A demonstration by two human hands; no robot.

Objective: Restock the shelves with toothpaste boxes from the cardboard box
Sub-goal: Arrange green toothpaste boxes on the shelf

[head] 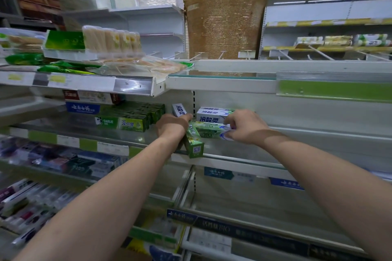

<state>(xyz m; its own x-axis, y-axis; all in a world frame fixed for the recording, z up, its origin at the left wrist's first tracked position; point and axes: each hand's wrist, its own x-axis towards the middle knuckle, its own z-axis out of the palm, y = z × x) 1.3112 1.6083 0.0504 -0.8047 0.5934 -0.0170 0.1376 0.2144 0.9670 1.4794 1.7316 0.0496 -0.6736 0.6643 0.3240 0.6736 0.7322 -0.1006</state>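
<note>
My left hand (pixel 172 126) grips a green toothpaste box (pixel 194 142) that points end-on toward me and hangs over the front lip of the middle shelf (pixel 297 148). My right hand (pixel 244 126) pinches the right end of a white and green toothpaste box (pixel 210 131) lying crosswise on that shelf. Behind it a white and blue box (pixel 209 115) lies flat. A small white box (pixel 179 110) stands upright behind my left hand. The cardboard box is out of view.
Green Darlie toothpaste boxes (pixel 127 123) are stacked to the left on the same shelf level. Snack packs (pixel 110 39) fill the upper left shelf. A mesh-wrapped pillar (pixel 224 17) rises behind. Lower shelves (pixel 53 163) hold dark toothpaste boxes.
</note>
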